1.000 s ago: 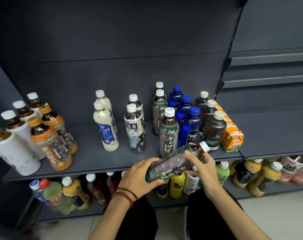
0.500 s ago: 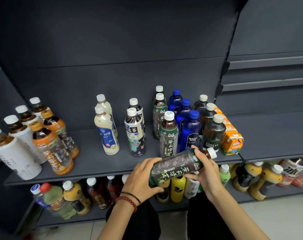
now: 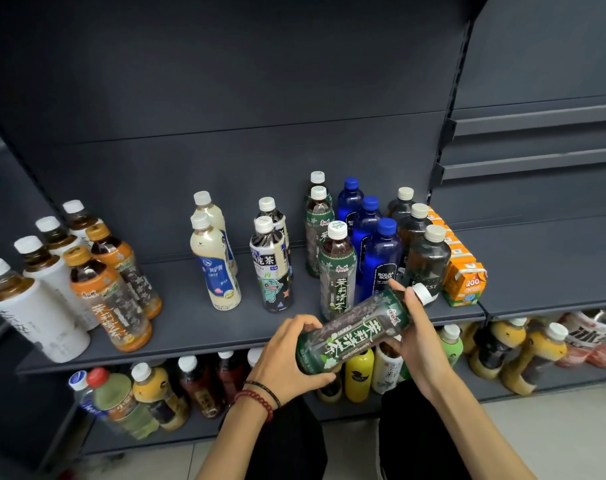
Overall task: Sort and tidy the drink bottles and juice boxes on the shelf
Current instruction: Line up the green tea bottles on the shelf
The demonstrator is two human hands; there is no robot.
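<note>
Both hands are gripping one tilted green tea bottle (image 3: 355, 332) before the shelf (image 3: 190, 327): left hand (image 3: 287, 355) curling round its base, right hand (image 3: 415, 337) near its cap.

The left hand (image 3: 287, 355) grips the base of a green-labelled tea bottle (image 3: 357, 336) and the right hand (image 3: 419, 341) grips its neck end. The bottle is tilted, neck up to the right, before the shelf (image 3: 190, 327). Just behind it stand matching green tea bottles (image 3: 337, 271), blue bottles (image 3: 381, 261) and, seemingly, orange juice boxes (image 3: 466, 278).

green-label tea bottle (image 3: 355, 332) | tilted, cap up-right | before shelf (image 3: 190, 327) edge
</note>
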